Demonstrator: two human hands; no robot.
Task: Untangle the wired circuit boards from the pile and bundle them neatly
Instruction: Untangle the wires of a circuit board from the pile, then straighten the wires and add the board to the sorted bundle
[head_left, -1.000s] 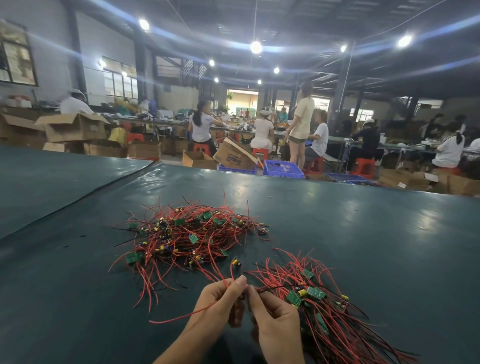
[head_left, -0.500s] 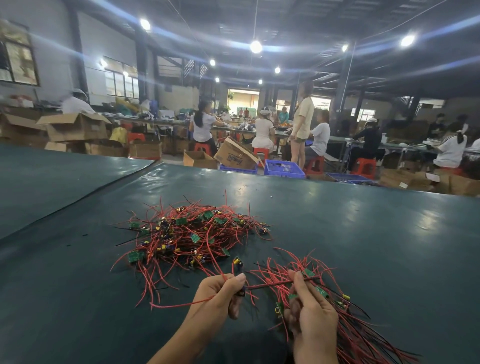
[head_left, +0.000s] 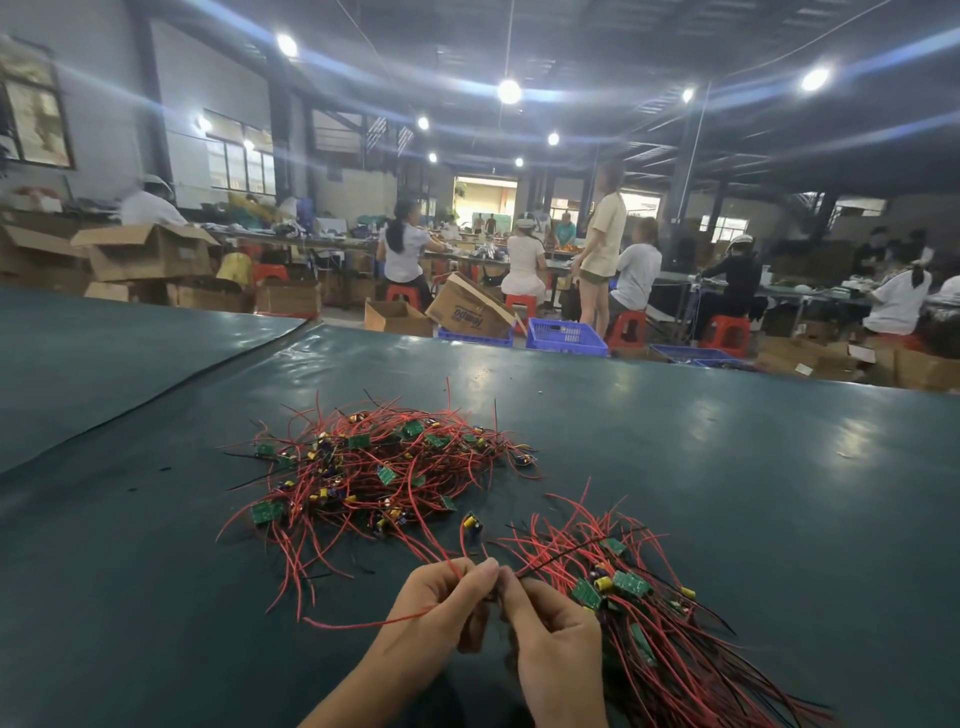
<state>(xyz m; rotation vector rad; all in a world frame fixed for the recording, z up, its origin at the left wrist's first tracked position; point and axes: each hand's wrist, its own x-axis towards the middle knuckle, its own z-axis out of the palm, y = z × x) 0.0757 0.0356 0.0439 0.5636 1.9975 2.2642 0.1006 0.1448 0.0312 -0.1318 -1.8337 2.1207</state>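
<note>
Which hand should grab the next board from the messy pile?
Probably the left hand: it sits nearer the tangled pile, while the right hand rests beside the bundle. Both pinch wires.

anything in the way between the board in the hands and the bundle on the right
Nothing visible. The left hand and right hand pinch the wires of the board, and the bundle lies right beside the right hand. Red wires run back toward the pile; whether they are caught there is unclear.

Only one bit of writing could be read: blue lettering, upside down, that looked like "Tempo". It was on the side of a tipped box (head_left: 470, 317) just left of the blue crate (head_left: 566, 335). Nothing else was legible.
</note>
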